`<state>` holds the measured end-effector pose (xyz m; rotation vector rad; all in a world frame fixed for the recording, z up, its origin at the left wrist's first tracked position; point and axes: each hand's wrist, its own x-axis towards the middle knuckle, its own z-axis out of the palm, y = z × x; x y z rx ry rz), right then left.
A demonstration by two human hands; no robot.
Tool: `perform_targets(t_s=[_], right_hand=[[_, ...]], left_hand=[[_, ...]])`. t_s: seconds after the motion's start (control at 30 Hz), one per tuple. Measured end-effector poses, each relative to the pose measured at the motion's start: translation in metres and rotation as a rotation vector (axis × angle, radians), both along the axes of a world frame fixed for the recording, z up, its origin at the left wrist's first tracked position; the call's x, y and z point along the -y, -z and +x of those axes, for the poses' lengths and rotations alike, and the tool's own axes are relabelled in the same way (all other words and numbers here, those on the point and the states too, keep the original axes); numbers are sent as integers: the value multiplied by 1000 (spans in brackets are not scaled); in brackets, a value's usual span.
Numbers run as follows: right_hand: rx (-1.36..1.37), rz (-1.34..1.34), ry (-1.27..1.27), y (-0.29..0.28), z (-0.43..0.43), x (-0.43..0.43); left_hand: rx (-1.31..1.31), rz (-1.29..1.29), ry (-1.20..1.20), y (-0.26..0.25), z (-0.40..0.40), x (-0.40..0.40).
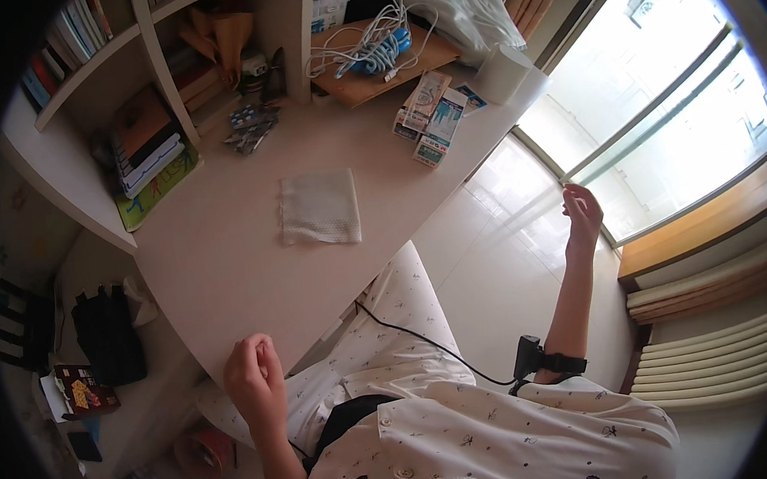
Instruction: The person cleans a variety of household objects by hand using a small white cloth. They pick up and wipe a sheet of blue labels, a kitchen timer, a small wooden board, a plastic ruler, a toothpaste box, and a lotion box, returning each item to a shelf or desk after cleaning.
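My left hand, its fingers loosely curled, is at the near edge of the desk and nothing shows in it. Out to the right, over the tiled floor and away from the desk, my right hand is raised with bent fingers; no object shows in it. A folded piece of whitish, textured cloth or sheet lies flat on the desk between the two hands, touched by neither. Farther back stand small printed cardboard boxes. Blister packs lie to their left.
Bundled white cables rest on a brown envelope beside a white roll. Notebooks are stacked at the shelf. A black cable crosses my lap to a strapped device on my right arm. A radiator stands at right.
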<state>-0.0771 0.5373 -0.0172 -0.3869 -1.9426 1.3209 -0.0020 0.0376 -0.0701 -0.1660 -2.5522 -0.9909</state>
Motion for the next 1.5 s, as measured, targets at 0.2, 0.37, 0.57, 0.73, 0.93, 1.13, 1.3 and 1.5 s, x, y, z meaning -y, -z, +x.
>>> perform_targets(t_s=[0.2, 0.37, 0.57, 0.73, 0.93, 1.13, 1.3, 1.5], right_hand=[[-5, 41, 22, -1, -9, 8], [92, 106, 148, 23, -6, 3], [281, 243, -47, 44, -31, 34], [127, 353, -134, 37, -82, 87], [168, 615, -109, 25, -129, 143], [172, 914, 56, 19, -166, 157], [219, 907, 30, 15, -171, 150], [-162, 953, 111, -22, -143, 143]], left_hand=[[-10, -28, 0, 1, 2, 3], [-47, -48, 0, 5, 1, 5], [-59, -73, -8, 5, 0, 3], [-69, -71, -14, 4, 1, 2], [-77, -67, -23, 8, 2, 3], [-55, -68, -23, 6, 2, 3], [-65, -77, -10, 8, 1, 3], [-84, -100, -5, 7, 1, 2]])
